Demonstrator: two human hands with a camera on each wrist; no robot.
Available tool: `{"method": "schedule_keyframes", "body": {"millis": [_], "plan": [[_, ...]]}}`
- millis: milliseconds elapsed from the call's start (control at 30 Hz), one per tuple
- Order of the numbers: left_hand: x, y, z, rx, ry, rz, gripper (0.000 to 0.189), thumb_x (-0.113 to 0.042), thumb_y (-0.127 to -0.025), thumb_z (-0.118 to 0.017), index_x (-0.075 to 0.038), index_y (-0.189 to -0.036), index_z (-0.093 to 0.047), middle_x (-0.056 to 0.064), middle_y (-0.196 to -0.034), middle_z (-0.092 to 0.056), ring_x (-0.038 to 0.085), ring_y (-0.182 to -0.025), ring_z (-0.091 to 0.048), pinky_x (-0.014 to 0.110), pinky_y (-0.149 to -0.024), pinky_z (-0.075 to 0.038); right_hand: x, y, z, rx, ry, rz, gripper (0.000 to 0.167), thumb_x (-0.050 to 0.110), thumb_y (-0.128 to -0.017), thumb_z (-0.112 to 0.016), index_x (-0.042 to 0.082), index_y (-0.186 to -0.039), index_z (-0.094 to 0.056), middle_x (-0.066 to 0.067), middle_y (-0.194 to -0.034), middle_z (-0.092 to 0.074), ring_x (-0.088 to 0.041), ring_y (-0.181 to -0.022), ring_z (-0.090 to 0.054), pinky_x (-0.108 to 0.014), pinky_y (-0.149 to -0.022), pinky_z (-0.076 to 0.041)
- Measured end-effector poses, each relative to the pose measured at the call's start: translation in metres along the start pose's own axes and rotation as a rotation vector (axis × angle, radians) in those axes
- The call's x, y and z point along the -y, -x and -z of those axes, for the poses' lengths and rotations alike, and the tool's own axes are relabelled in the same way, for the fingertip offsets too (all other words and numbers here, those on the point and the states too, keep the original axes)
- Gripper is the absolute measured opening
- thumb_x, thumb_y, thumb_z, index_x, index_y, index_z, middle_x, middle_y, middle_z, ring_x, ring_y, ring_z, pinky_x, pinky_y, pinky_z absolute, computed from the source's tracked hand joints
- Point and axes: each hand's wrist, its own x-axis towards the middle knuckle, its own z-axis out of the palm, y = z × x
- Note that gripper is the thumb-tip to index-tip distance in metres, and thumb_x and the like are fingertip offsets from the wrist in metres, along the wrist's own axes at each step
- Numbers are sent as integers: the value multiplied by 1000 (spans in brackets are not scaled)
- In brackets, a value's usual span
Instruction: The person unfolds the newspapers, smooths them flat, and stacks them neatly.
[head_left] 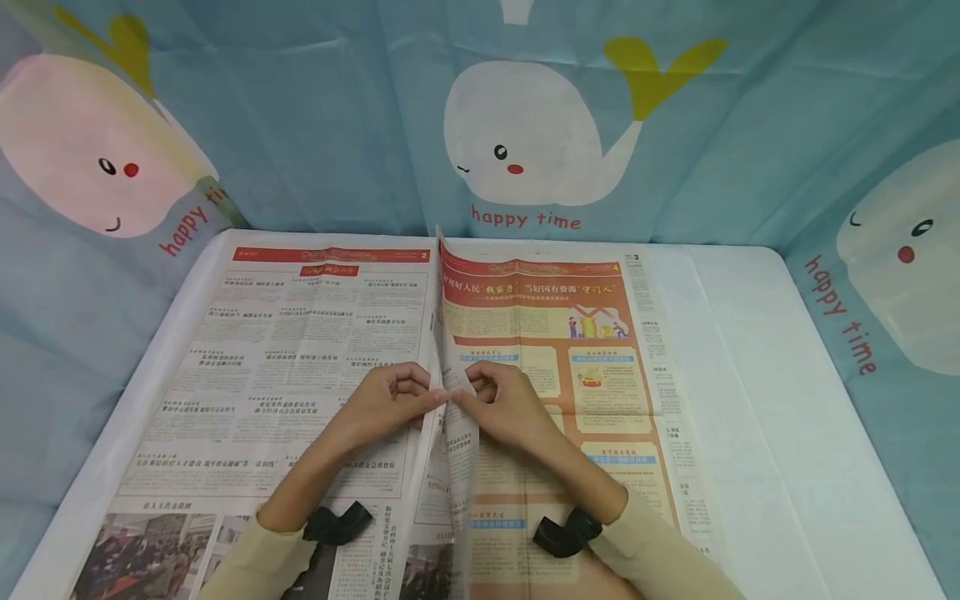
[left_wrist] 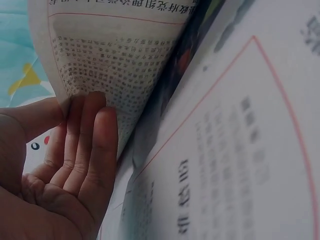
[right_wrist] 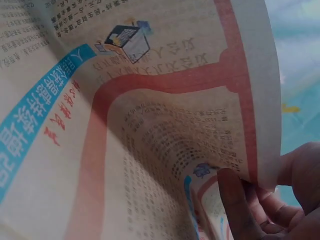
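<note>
An open newspaper (head_left: 247, 392) lies spread over the white table. Along its middle a page edge (head_left: 461, 442) stands raised, running from the far end toward the near side. My left hand (head_left: 390, 402) pinches that raised edge from the left; in the left wrist view the thumb and fingers (left_wrist: 103, 135) meet on the curving paper. From the other side my right hand (head_left: 508, 405) pinches the paper too, with the thumb tips of both hands close together. In the right wrist view the page (right_wrist: 165, 145) bows out from the right fingers (right_wrist: 231, 192), printed with red bands.
White table surface (head_left: 795, 392) shows to the right of the newspaper. A blue cloth (head_left: 322, 125) with white whales hangs behind and at both sides. Black bands (head_left: 567, 533) sit at both wrists, by the sleeve cuffs.
</note>
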Motion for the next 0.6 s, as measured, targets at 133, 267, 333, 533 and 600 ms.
{"method": "schedule_keyframes", "body": {"millis": [133, 267, 333, 533, 600], "plan": [[-1, 3, 6, -17, -7, 4, 29, -25, -99, -76, 1, -110, -67, 5, -83, -76, 13, -69, -68, 28, -63, -58, 1, 1, 7, 8, -35, -45, 15, 16, -97, -75, 4, -107, -75, -5, -83, -71, -6, -65, -60, -20, -61, -47], [3, 8, 13, -41, 1, 17, 33, -26, -99, -76, 3, -114, -67, 9, -87, -77, 15, -72, -73, 30, -65, -61, 1, 4, 18, 27, -82, -72, 21, 19, -99, -73, 3, -112, -74, -11, -90, -76, -9, -68, -68, -22, -63, -53], [7, 11, 17, -60, -7, 22, 36, -28, -99, -77, 3, -116, -66, 9, -89, -78, 15, -73, -74, 30, -66, -62, 1, 7, 26, 36, -113, -82, 23, 19, -101, -72, 2, -116, -73, -14, -93, -77, -11, -69, -71, -25, -64, -56], [19, 21, 29, -91, -2, 32, 39, -30, -100, -76, 3, -120, -66, 12, -94, -80, 17, -74, -76, 31, -65, -63, 1, 20, 54, 39, -255, -174, 28, 19, -105, -65, 1, -127, -67, -19, -107, -77, -20, -80, -79, -35, -71, -65], [22, 25, 34, -100, -5, 47, 40, -31, -100, -75, 2, -120, -66, 12, -94, -80, 18, -73, -76, 32, -64, -62, 0, 24, 63, 31, -303, -211, 30, 18, -106, -63, -1, -130, -65, -17, -110, -75, -22, -84, -79, -38, -73, -66]]}}
